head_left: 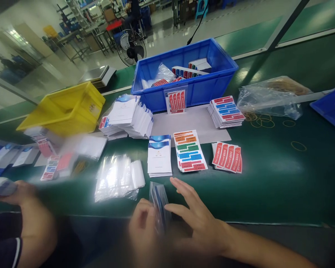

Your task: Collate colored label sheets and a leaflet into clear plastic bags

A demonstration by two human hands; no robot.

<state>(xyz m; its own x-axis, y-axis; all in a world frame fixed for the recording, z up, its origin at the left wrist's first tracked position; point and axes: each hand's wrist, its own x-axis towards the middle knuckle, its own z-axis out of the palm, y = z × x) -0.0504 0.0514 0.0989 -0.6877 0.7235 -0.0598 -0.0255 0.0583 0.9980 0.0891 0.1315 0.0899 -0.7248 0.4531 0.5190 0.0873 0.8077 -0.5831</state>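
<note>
My left hand (pixel 143 223) pinches a small clear plastic bag (pixel 159 204) that has something dark blue and white inside. Beside the bag, my right hand (pixel 201 219) has its fingers spread, with one fingertip close to the bag's edge; whether it touches I cannot tell. Just beyond my hands lie white-and-blue booklets (pixel 159 158), a stack of multicoloured sticker sheets (pixel 190 150) and red label cards (pixel 227 157). Loose clear bags (pixel 115 178) lie flat to the left.
A blue bin (pixel 184 89) holding labels stands at the back, beside tall booklet stacks (pixel 128 115) and a yellow bin (pixel 69 108). More sticker sheets (pixel 227 111) and rubber bands (pixel 264 121) lie right. A co-worker's hand (pixel 19 193) holds a packet at far left.
</note>
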